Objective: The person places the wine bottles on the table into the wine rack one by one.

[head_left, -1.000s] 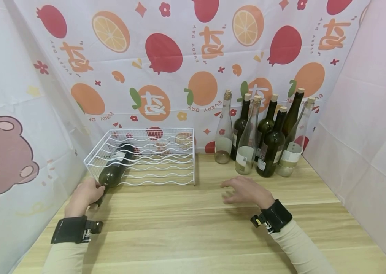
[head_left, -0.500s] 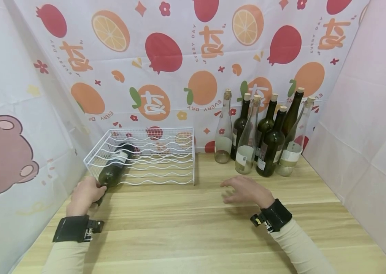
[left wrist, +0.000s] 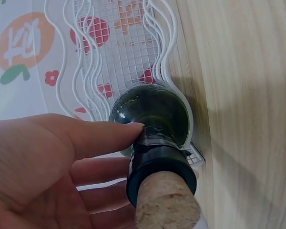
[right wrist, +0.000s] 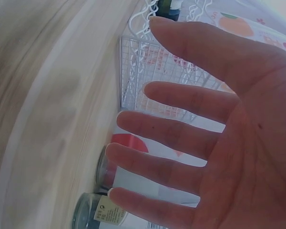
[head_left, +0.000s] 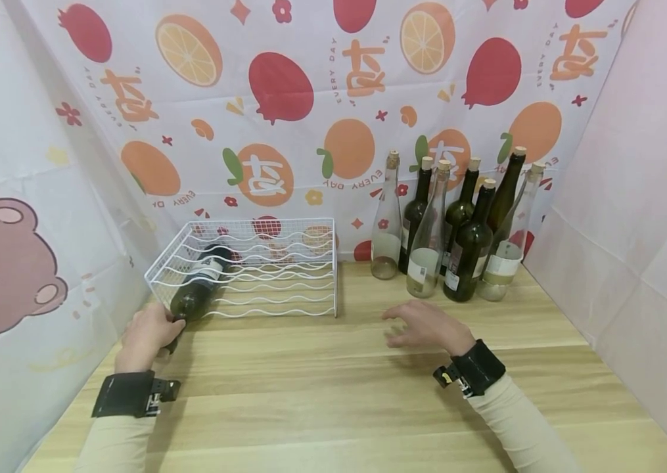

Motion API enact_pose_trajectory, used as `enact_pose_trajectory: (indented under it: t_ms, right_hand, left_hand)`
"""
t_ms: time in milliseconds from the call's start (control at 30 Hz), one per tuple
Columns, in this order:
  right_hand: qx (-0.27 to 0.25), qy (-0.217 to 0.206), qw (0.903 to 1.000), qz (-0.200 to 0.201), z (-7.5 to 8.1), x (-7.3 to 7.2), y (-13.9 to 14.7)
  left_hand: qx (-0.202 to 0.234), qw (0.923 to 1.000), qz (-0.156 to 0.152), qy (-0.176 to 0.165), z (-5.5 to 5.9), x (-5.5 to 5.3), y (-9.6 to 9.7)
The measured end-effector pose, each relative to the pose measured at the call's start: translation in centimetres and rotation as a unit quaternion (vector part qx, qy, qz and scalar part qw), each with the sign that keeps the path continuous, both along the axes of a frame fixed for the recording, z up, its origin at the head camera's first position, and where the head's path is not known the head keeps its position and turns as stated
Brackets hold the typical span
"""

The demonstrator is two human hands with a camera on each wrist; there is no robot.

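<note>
The bottle [head_left: 191, 295] is held at its neck by the left hand [head_left: 146, 335]. Thumb [left wrist: 109, 136] and fingers are closed in around the neck just behind the cork [left wrist: 167, 205], with no gap to be seen between thumb and glass; how firmly it is pressed cannot be told.

From this grip, the bottle's body is laid out forward and slightly to the right, into the end of the rack [head_left: 335, 282] nearest that hand. The base is pointed away at the far side, while the cork is turned back toward the person. The long axis is thus run nearly straight out from the grip, tilted little if at all, and any slide inward or outward is judged to be governed by that line. The shoulder is seen in a dip of the rack's wavy wire, directly ahead of the thumb.

The left hand is clearly the nearer one. The right hand [head_left: 428, 326] is held well apart, to the right of the grip and above the table [head_left: 286, 374]; its fingers are spread and nothing is held by them. Beyond the right hand, and farthest from the grip, seven standing bottles [head_left: 468, 263] are grouped upright.
</note>
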State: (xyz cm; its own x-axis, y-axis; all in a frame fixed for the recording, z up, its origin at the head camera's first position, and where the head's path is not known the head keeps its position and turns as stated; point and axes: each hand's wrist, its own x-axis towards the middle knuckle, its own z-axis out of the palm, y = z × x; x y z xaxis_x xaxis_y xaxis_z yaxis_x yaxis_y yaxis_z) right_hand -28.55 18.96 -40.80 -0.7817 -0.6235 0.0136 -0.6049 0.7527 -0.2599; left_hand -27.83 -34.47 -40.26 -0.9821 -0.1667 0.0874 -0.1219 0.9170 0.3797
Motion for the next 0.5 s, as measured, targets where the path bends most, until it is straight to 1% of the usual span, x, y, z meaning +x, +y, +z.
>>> enact_pose_trajectory:
  t_ms: [200,267,400,500]
  right_hand:
    - [-0.017,-0.038,0.9988,-0.026,0.1,-0.3,0.6]
    - [-0.018,-0.039,0.9985,-0.034,0.1,-0.5,0.9]
    - [-0.026,-0.042,0.9968,-0.063,0.4,-1.1,1.9]
    - [-0.028,-0.039,0.9954,-0.083,0.6,-1.6,2.9]
  left_hand:
    - [-0.009,0.9998,-0.008,-0.017,0.2,-0.1,0.0]
    - [-0.017,0.9996,-0.014,-0.017,0.4,0.0,0.1]
    - [-0.032,0.999,-0.031,-0.004,1.2,0.1,0.6]
    - [-0.032,0.9982,-0.05,-0.003,1.9,0.2,1.3]
